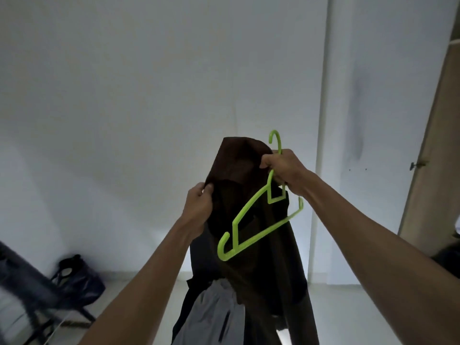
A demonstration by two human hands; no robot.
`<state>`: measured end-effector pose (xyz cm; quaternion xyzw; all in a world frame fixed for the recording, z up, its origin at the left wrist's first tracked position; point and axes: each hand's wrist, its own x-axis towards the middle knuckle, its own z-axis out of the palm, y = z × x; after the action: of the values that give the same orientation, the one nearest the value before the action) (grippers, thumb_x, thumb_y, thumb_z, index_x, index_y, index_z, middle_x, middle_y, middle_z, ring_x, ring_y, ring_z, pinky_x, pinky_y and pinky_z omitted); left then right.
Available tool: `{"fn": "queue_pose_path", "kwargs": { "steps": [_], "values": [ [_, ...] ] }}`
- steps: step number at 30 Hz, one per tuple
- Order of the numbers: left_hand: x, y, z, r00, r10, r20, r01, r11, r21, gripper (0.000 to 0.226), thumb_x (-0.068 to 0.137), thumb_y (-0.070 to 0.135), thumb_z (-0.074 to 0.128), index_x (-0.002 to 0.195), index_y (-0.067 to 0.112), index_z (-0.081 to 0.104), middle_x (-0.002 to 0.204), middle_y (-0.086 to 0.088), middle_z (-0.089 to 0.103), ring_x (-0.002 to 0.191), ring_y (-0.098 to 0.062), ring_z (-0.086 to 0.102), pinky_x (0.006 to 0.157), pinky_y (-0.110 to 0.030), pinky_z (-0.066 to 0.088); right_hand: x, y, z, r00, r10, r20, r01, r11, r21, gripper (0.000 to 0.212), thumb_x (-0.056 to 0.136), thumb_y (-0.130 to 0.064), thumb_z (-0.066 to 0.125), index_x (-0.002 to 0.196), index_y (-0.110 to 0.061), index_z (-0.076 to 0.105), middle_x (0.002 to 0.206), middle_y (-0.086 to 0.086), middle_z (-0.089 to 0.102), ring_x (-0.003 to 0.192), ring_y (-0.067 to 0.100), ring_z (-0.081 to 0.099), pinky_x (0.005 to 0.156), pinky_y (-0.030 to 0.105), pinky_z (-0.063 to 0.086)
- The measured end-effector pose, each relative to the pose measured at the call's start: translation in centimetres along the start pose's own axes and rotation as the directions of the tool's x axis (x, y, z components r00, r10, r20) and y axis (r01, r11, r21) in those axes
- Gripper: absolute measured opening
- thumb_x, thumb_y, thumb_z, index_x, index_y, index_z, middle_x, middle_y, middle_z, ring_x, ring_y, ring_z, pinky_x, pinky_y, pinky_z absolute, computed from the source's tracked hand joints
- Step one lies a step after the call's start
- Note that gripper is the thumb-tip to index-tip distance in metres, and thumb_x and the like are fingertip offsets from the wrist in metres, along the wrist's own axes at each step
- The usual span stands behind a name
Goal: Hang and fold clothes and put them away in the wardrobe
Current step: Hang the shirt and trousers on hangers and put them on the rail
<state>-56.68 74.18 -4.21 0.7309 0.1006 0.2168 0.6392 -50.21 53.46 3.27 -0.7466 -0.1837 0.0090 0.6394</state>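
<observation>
Left hand point(199, 202) is pinching the brown garment point(236, 165) open; right hand point(283, 168) is gripping garment plus green hanger point(258, 220) — readying insertion.

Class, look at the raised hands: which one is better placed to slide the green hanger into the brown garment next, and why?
Probably the right hand: it already grips the green hanger at its neck. The left hand pinches the brown garment edge, holding it up.

Centre of frame: garment point(239, 170) held up before the wall point(124, 83) — left hand point(199, 205) at its left edge, right hand point(283, 168) at its upper right, hanger point(251, 220) in front. Lower left: bag point(74, 277) on the floor point(139, 307). Right edge — door point(435, 145).
</observation>
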Motion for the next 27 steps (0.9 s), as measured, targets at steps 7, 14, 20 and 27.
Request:
{"fn": "queue_pose_path", "kwargs": {
  "steps": [7, 14, 20, 27],
  "values": [
    [2.1, 6.9, -0.5, 0.942, 0.100, 0.320, -0.167, 0.967, 0.189, 0.025, 0.098, 0.022, 0.061, 0.085, 0.004, 0.073, 0.081, -0.020, 0.072, 0.074, -0.031, 0.069, 0.071, -0.042, 0.059, -1.0, -0.7, 3.8, 0.957, -0.115, 0.268, 0.197, 0.932, -0.304, 0.070, 0.071, -0.021, 0.085, 0.134, -0.026, 0.054, 0.087, -0.011, 0.060, 0.078, 0.004, 0.060, 0.068, 0.021, 0.046],
    [3.7, 8.6, -4.6, 0.830, 0.027, 0.557, -0.246, 0.914, 0.323, 0.024, 0.078, -0.006, 0.073, 0.102, 0.001, 0.072, 0.098, -0.021, 0.073, 0.092, -0.034, 0.072, 0.083, -0.042, 0.060, 0.1, 1.2, 8.8, 0.995, 0.009, 0.095, 0.024, 0.938, -0.346, 0.006, 0.072, -0.009, 0.061, 0.068, -0.012, 0.060, 0.059, 0.000, 0.050, 0.056, 0.016, 0.047, 0.054, 0.030, 0.039],
    [5.7, 4.6, -10.6, 0.941, 0.056, 0.334, -0.319, 0.476, 0.820, 0.033, 0.073, 0.003, 0.065, 0.098, 0.022, 0.058, 0.104, -0.004, 0.064, 0.092, -0.024, 0.062, 0.075, -0.041, 0.057, 2.2, -0.1, 11.7, 0.995, 0.015, -0.100, -0.028, 0.991, -0.131, 0.033, 0.070, 0.000, 0.052, 0.050, -0.019, 0.036, 0.046, -0.007, 0.031, 0.048, 0.015, 0.029, 0.046, 0.027, 0.025],
    [6.1, 0.1, -15.3, 0.980, 0.022, -0.198, 0.080, 0.866, 0.493, 0.020, 0.080, 0.022, 0.080, 0.088, 0.012, 0.064, 0.085, -0.010, 0.072, 0.068, -0.027, 0.072, 0.062, -0.038, 0.060, 3.7, -1.4, 13.8, 0.977, -0.061, -0.205, 0.001, 0.960, -0.279, 0.019, 0.074, -0.008, 0.054, 0.059, -0.015, 0.045, 0.059, -0.001, 0.043, 0.053, 0.016, 0.039, 0.051, 0.028, 0.032]
  ]
}}
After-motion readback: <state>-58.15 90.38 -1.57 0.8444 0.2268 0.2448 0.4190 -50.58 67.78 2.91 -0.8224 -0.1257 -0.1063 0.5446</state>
